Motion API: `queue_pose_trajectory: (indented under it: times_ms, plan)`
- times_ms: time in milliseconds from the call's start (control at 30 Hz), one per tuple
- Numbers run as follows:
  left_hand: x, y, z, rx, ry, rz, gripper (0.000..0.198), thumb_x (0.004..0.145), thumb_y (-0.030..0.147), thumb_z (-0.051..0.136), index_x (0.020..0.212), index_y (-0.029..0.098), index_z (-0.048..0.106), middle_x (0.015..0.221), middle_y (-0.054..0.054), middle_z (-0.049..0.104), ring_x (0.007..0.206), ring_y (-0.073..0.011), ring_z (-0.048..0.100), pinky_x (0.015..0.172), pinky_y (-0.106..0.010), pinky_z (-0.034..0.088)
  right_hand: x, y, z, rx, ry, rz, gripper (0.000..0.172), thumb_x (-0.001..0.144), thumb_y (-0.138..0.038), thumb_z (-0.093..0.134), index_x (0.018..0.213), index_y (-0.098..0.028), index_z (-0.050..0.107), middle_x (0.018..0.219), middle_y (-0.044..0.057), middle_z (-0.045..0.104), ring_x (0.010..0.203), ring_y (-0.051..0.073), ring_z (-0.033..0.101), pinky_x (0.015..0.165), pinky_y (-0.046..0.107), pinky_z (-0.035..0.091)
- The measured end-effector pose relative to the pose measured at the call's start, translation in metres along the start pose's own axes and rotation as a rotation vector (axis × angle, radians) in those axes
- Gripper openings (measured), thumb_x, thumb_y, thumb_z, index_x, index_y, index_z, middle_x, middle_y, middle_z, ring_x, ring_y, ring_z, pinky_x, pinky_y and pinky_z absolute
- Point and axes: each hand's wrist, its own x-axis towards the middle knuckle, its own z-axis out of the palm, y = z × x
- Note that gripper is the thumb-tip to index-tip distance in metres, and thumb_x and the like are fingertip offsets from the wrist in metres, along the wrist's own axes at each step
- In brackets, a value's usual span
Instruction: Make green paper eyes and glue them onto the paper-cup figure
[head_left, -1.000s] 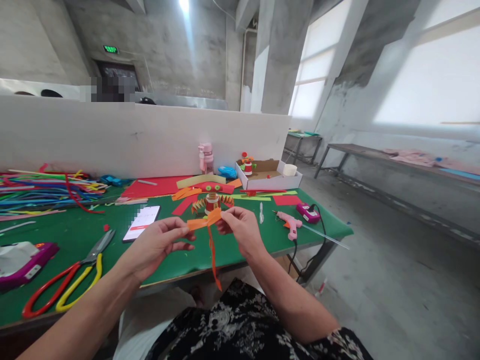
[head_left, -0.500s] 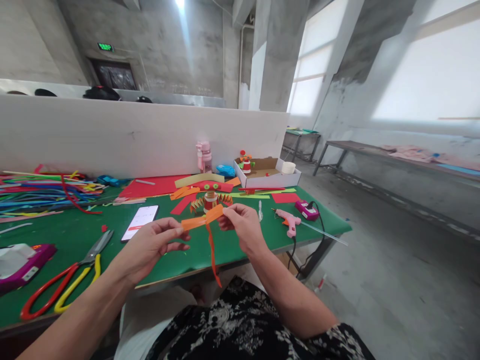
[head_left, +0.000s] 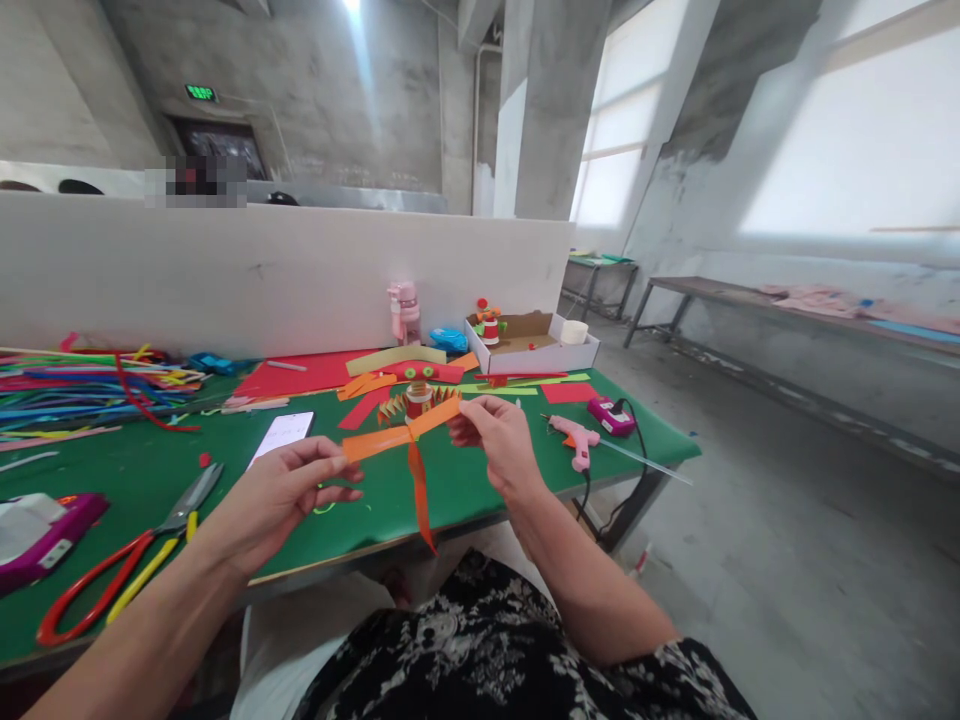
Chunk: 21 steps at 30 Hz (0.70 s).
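My left hand [head_left: 289, 490] pinches the left end of an orange paper strip [head_left: 382, 441] between thumb and fingertips. The strip's right end is in the pinch of my right hand [head_left: 499, 435]. It is held stretched above the table's front part, and a second orange piece [head_left: 420, 490] hangs down from its middle past the table edge. Just behind the strip stands a small red and white figure [head_left: 418, 400] with green round eyes and folded paper arms, its lower part partly hidden.
Large scissors [head_left: 180, 510], a phone [head_left: 281, 435] and colourful strips [head_left: 90, 390] lie on the left of the green table [head_left: 480, 510]. A pink glue gun [head_left: 579, 440] with its cord, a white box [head_left: 525, 355] and a pink bottle [head_left: 406, 312] stand or lie right and behind.
My hands have moved apart, the left one leftward and the right one slightly right. More of the orange strip shows between them. The view has shifted slightly.
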Motion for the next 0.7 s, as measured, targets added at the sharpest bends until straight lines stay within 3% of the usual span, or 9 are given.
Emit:
queue_pose_trajectory:
  times_ms: [433,700]
  plan:
    - [-0.003,0.008,-0.013,0.036,0.004,-0.014,0.035,0.048,0.035,0.091,0.062,0.020,0.062,0.063,0.001,0.067,0.072,-0.0196,0.068,0.065,-0.029,0.061,0.009,-0.019,-0.001,0.047,0.003,-0.006,0.015,0.065,-0.029,0.071,0.058,-0.018,0.064,0.053,-0.001,0.068,0.046,0.011,0.061,0.047,0.021,0.051]
    - [0.007,0.041,0.023,0.002,-0.113,0.088,0.030,0.055,0.029,0.086,0.066,0.019,0.059,0.064,0.001,0.067,0.069,-0.0185,0.069,0.065,-0.031,0.061,0.010,-0.023,0.027,0.003,-0.190,0.038,0.019,0.073,-0.030,0.071,0.060,-0.018,0.065,0.056,-0.001,0.069,0.050,0.010,0.063,0.052,0.019,0.053]
